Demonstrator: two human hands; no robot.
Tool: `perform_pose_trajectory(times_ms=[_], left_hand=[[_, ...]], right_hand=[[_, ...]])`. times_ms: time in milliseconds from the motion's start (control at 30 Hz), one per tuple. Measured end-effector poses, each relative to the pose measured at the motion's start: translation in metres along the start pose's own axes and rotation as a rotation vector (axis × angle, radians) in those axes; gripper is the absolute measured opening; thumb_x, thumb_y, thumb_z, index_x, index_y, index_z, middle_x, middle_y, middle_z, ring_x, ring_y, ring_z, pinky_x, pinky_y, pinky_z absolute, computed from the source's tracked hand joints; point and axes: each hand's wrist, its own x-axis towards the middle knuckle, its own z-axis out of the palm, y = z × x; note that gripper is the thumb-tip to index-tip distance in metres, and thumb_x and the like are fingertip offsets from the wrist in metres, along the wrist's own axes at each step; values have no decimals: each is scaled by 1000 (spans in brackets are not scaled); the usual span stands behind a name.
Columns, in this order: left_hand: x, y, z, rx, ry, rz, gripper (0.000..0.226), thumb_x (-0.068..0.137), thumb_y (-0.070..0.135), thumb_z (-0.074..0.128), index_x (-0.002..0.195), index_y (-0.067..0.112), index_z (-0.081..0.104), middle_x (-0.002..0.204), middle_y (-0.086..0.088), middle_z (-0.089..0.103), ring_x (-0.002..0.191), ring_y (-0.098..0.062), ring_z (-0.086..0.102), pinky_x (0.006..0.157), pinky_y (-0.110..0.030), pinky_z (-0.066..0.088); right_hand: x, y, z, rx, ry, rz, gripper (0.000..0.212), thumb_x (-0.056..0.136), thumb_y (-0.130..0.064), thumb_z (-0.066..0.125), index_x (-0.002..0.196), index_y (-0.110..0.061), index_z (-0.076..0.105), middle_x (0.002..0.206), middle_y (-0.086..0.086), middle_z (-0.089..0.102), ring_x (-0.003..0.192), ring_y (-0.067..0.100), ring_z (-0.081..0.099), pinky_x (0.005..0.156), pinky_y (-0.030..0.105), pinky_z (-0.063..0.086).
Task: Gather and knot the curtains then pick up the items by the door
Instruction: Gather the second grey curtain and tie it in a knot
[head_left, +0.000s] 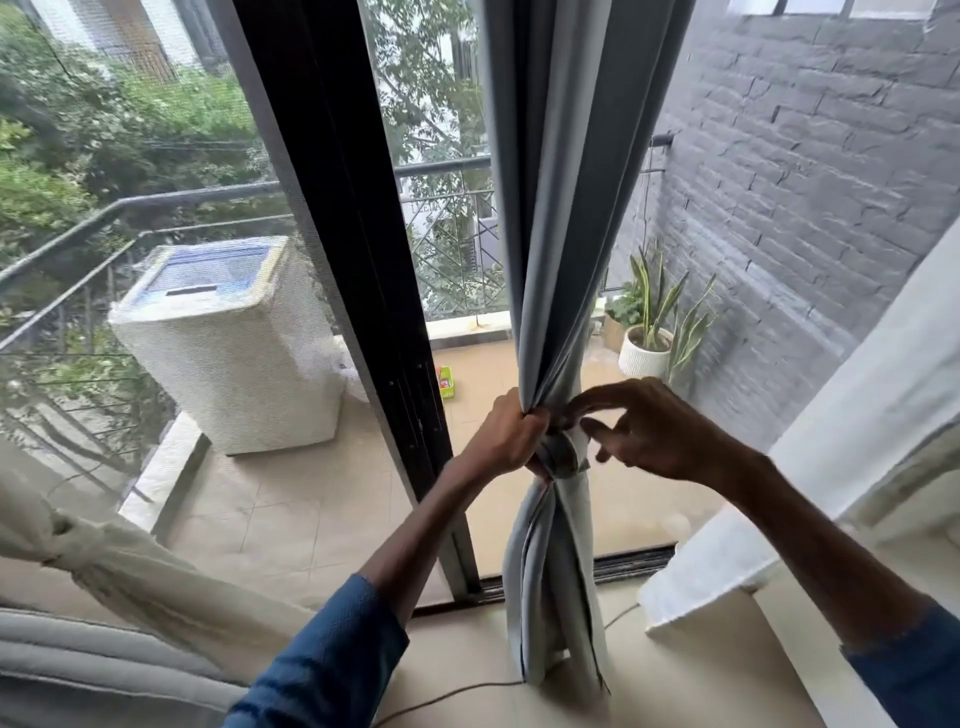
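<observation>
Grey curtain (561, 208) hangs vertical; left hand (511, 434) grips it, right hand (654, 431) touches knot (563, 457), fingers loose.

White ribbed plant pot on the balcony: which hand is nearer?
Right. The right hand sits just below the white plant pot in view; the left hand grips the grey curtain farther left.

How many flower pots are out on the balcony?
2: a white pot by the brick wall, and a brown pot behind it. The grey curtain may hide more.

grey curtain (566, 234), gathered, knotted mid-height, hanging by door
</observation>
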Motion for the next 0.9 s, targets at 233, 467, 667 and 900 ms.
perform_pose_trajectory(times_ms=[233, 467, 667, 900], left_hand=[[9, -12, 14, -70, 52, -57, 24, 79, 18, 40, 71, -4, 46, 62, -13, 50, 48, -32, 52, 39, -45, 47], [9, -8, 11, -12, 102, 24, 17, 75, 15, 42, 64, 17, 30, 57, -3, 33, 54, -17, 28, 46, -46, 28], [7, -10, 6, -14, 75, 21, 14, 74, 17, 39, 64, 15, 30, 58, -7, 32, 55, -17, 30, 46, -49, 28], [6, -20, -2, -198, -12, -181, 36, 83, 15, 34, 94, -15, 51, 67, -40, 59, 45, -42, 66, 45, -62, 54]], right_hand=[[-35, 58, 74, 511, 402, 474, 39, 61, -17, 93, 91, -13, 70, 81, 7, 77, 67, 15, 73, 62, 35, 63], [-43, 48, 112, 1272, 386, 516, 64, 65, -29, 88, 119, 0, 69, 109, 14, 75, 96, 23, 71, 82, 31, 54], [-35, 61, 133, 1348, 377, 568, 52, 55, -35, 97, 96, -10, 79, 86, 4, 70, 67, 9, 59, 62, 18, 49], [-53, 79, 162, 1121, 459, 797, 28, 71, -19, 82, 92, -5, 73, 70, 2, 69, 63, 12, 58, 51, 19, 48]])
